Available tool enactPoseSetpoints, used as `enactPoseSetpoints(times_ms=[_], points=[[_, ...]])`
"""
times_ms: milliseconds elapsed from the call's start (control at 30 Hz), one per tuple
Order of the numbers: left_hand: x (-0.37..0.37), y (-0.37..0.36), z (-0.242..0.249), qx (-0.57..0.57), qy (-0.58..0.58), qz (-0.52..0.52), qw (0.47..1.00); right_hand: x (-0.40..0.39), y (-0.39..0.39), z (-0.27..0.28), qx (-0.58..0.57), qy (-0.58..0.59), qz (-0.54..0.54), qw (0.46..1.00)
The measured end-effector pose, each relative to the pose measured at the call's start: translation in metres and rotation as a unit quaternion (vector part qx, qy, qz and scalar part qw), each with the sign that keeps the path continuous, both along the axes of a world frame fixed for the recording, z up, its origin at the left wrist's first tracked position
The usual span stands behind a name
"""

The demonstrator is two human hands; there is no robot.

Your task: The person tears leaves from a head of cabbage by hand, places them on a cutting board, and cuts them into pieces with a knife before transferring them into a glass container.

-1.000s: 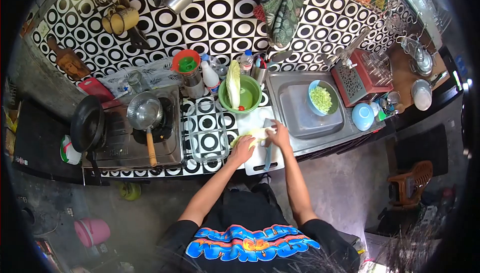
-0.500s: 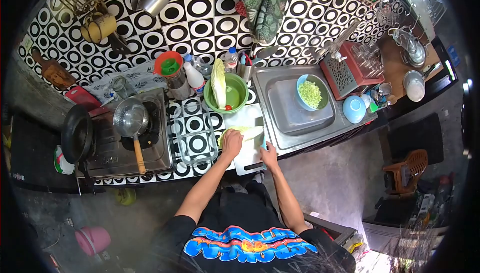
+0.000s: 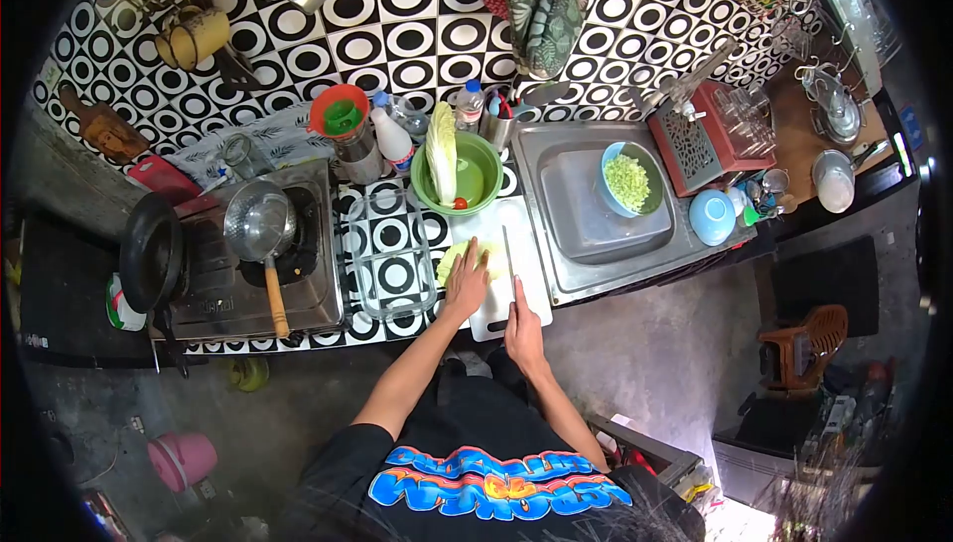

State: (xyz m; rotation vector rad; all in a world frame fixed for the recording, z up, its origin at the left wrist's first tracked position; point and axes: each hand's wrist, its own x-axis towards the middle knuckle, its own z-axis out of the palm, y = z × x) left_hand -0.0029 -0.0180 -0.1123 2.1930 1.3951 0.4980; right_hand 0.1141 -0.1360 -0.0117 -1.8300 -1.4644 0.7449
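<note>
A pale green cabbage piece (image 3: 459,259) is laid on the white cutting board (image 3: 526,244) beside the sink (image 3: 556,155). It is pressed flat under the left hand (image 3: 467,282), fingers together. A knife (image 3: 509,262) is gripped in the closed right hand (image 3: 522,329), blade just beside the cabbage. A green bowl (image 3: 484,157) stands behind the board.

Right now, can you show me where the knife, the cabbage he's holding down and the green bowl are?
knife (image 3: 508,256): head view, on the blade.
cabbage (image 3: 453,257): head view, on the leaf left of the hand.
green bowl (image 3: 493,160): head view, on its right rim.
</note>
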Motion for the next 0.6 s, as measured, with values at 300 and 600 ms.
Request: enactPoseSetpoints(times_ms=[300,600], points=[[-0.002,0.001,-0.002,0.003,-0.008,-0.028,1.0,-0.007,0.006,-0.034,-0.003,0.073,0.01,0.997],[-0.003,-0.004,-0.005,0.018,-0.025,-0.03,0.999,-0.016,0.023,-0.025,-0.118,0.048,0.01,0.992]])
